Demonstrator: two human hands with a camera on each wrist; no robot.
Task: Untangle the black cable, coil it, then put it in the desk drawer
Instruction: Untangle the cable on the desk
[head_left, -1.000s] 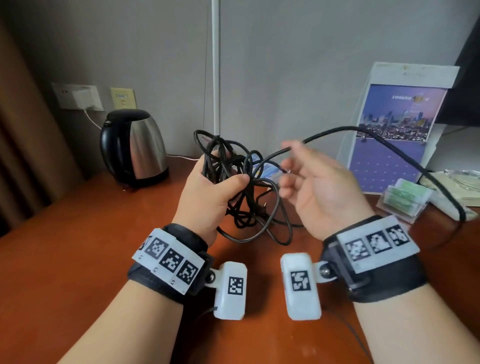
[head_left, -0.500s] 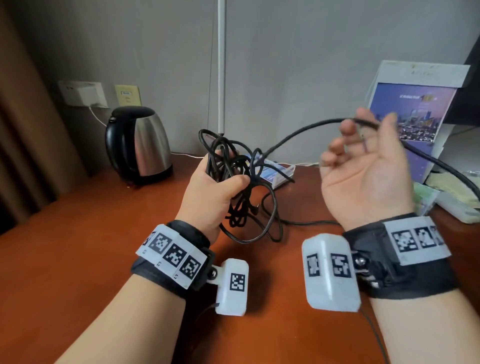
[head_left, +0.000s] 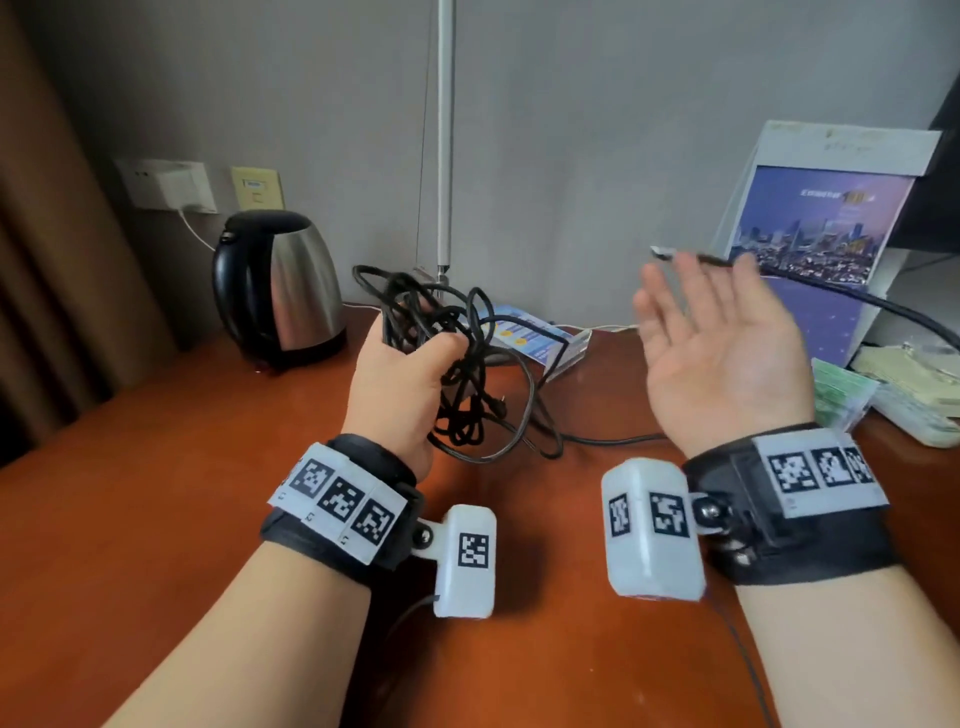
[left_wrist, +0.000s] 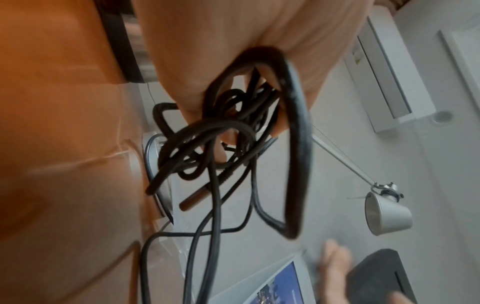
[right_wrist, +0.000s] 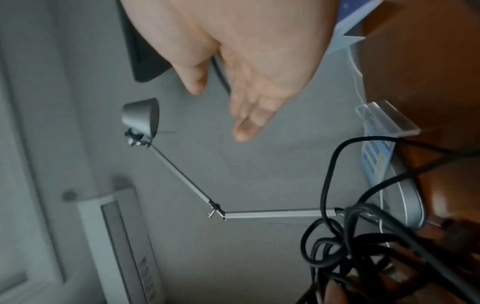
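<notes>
Since the earlier frame my right hand (head_left: 722, 353) has swung out to the right and its fingers have uncurled from the strand; the palm now faces me with fingers spread, and the free cable end (head_left: 663, 252) with its pale connector passes just behind the fingertips, so I cannot tell whether it rests on them or is already loose. My left hand (head_left: 400, 384) keeps its fist clenched round the knotted bundle of the black cable (head_left: 467, 379), lifted above the surface (head_left: 156, 493), with loops hanging below the fist and one strand trailing along the wood toward the right. I judge this to be the untangling step, early on: one end is out, the bulk is a snarl, no coil is formed, and no drawer shows in any view. Next I need to regrip the loose end with my right hand and draw it away gently, letting the left loosen enough to feed loops out without tightening the knot. Behind stand a kettle (head_left: 280, 286) and a brochure stand (head_left: 810, 249).
</notes>
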